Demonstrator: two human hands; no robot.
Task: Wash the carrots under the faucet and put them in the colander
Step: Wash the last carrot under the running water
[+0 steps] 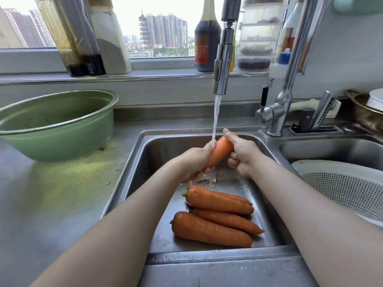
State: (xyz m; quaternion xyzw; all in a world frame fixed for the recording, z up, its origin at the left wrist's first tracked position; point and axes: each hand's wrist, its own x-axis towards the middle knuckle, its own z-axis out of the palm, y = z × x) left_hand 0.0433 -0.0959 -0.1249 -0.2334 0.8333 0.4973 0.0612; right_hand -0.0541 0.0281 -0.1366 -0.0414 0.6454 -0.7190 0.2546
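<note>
Steel worktop [62, 193] runs below a window sill, with a sink [157, 146] sunk into it at the centre of the frame and a green basin [58, 129] standing at the upper left. Water falls from the faucet [222, 59] onto the held carrot [220, 151], just above centre over the sink.

Its long axis slants from lower left to upper right, with the thick end uppermost. The left hand [196, 160] is wrapped around the thinner lower part, where the water runs off. The right hand [244, 156] grips the thick upper end, its thumb lying along the top and its fingers [233, 162] curled underneath. So both hands hold this one carrot and neither is free.

At least three loose carrots [209, 229] lie side by side on the sink floor at lower centre, tips pointing right, wet but not under the water.

The white colander [342, 183] sits at the right edge of the frame, well apart from the held carrot and on the right hand's side. I judge rinsing is under way. The hand-off should suit the right hand, which is nearer and holds the heavier end.
</note>
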